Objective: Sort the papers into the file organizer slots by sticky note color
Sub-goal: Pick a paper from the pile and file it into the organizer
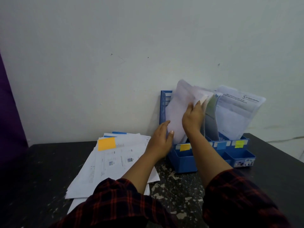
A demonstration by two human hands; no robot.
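A blue file organizer (182,162) stands against the wall, its three slots labelled with an orange note (184,147), a blue note (221,145) and a yellow-green note (239,143). My left hand (162,137) grips the lower edge of a white sheet (178,112) standing in the orange-labelled left slot. My right hand (193,117) presses against the papers behind that sheet, fingers up. A loose stack of papers (115,162) lies flat to the left, with an orange sticky note (106,143) on its top sheet. More papers (235,116) fill the right slot.
The dark speckled table (177,186) runs to a right edge near the organizer. A white wall (115,63) is directly behind. A purple surface (8,112) stands at the far left. Small front trays (238,155) on the organizer hold nothing visible.
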